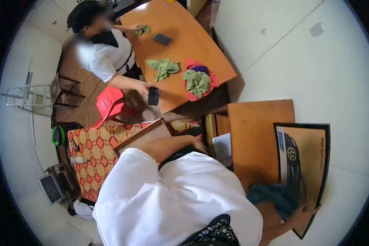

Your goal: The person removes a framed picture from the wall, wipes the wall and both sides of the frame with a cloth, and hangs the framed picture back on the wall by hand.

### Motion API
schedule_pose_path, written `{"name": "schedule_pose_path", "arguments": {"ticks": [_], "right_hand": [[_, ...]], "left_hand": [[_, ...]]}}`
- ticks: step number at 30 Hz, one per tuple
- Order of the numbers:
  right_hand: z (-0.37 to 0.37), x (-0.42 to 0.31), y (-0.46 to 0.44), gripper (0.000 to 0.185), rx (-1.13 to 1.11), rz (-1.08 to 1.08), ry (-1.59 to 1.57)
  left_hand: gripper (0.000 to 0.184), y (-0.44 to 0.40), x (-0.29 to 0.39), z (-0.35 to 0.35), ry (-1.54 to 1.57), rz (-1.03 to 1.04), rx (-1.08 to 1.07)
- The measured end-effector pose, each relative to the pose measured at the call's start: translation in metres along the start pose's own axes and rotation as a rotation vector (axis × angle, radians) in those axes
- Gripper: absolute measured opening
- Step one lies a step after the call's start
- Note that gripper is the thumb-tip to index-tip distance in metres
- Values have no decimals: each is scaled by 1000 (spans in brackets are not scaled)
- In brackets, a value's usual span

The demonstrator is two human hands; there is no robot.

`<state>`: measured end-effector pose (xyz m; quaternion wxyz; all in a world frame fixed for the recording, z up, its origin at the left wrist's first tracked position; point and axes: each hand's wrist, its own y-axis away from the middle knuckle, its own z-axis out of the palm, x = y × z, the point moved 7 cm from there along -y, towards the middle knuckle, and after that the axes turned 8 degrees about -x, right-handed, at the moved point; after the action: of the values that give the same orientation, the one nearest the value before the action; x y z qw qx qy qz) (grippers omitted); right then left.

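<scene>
My left hand (pixel 199 144) is low in front of my waist, beside the wooden cabinet; its fingers are partly hidden and I see nothing in them. On the right, my right hand (pixel 309 209) is at the edge of a black-framed car poster (pixel 309 164), its fingers closed over the border. The poster stands on a wooden cabinet top (pixel 260 139), close to the white wall. A dark teal cloth (pixel 274 199) lies bunched on the cabinet beside my right forearm, partly in front of the poster.
A person in a white shirt (pixel 110 61) stands at an orange wooden table (pixel 197 37), holding a dark phone-like object (pixel 153 96) and touching a green cloth (pixel 143 30). More cloths (pixel 163 69) lie there. A red chair (pixel 110 102) and a patterned cloth surface (pixel 94 158) are nearby.
</scene>
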<state>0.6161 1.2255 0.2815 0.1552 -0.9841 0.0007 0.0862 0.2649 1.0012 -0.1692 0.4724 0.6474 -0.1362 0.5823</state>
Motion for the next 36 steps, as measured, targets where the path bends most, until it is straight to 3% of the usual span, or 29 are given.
{"name": "schedule_pose_path", "arguments": {"ticks": [3, 5, 8, 12, 13, 14, 16, 18, 21, 24, 28, 29, 31, 32, 33, 35, 36], "right_hand": [[-3, -2, -4, 73, 6, 13, 47], [-7, -10, -1, 74, 5, 39, 73], [-10, -9, 3, 76, 16, 34, 53], [-1, 10, 3, 77, 94, -93, 38], [-1, 9, 5, 77, 70, -19, 26], [-1, 2, 6, 77, 47, 55, 12], [-2, 7, 6, 77, 48, 86, 13], [0, 14, 3, 77, 102, 1, 31], [3, 14, 9, 75, 86, 6, -58], [5, 24, 9, 73, 108, -86, -38], [5, 16, 7, 72, 111, -173, -123], [6, 16, 7, 73, 117, -196, -149], [7, 12, 6, 72, 92, -177, -206], [6, 5, 8, 72, 60, -135, -239], [5, -2, 9, 72, 29, -93, -271], [2, -11, 10, 72, 25, -44, -287], [2, -14, 10, 72, 40, -36, -287]], "left_hand": [[47, -10, -15, 3, -56, 18, -169], [49, -2, -30, -13, -77, -53, -117], [47, 19, -52, -21, -26, 121, 42], [57, 121, -68, -62, 984, 56, 807], [61, 152, -84, -60, 1230, 36, 993], [73, 159, -142, -83, 1425, 723, 1010], [77, 240, -113, -83, 1716, 1151, 1516], [67, 282, -51, -83, 1826, 1150, 1605], [64, 289, -60, -106, 1462, 995, 1586], [50, 269, -58, -115, 1589, 1029, 1307], [49, 257, -36, -104, 1455, 950, 1205], [53, 253, -36, -95, 1500, 864, 1278], [49, 238, -24, -75, 1242, 548, 955], [50, 237, 5, -53, 1028, 199, 916], [57, 219, 8, -40, 668, -8, 663], [57, 203, 34, 1, 338, -469, 220], [57, 199, 50, 22, 137, -606, -59]]}}
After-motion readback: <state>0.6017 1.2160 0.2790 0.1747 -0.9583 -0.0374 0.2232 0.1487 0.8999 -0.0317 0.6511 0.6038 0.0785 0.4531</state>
